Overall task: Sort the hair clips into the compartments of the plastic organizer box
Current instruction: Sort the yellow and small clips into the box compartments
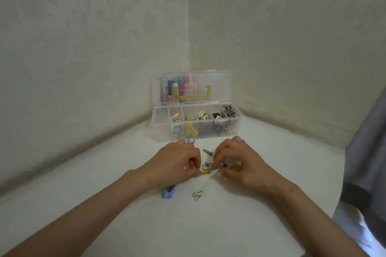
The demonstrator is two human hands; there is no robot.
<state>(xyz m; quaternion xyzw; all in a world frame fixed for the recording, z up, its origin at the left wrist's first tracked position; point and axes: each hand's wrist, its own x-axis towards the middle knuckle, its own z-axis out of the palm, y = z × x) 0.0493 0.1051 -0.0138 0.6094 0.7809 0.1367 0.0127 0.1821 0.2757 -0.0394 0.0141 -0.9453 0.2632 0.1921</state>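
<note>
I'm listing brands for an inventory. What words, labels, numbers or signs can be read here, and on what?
None can be read.
The organizer box and its raised lid: no label shows.
The coloured items behind the lid: too blurred to read.
The loose hair clips, the yellow clip included: no marks show.

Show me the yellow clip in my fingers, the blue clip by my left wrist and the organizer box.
yellow clip (205, 171): head view, its visible middle.
blue clip (168, 193): head view, its near end.
organizer box (159, 125): head view, bare leftmost front wall.
</note>
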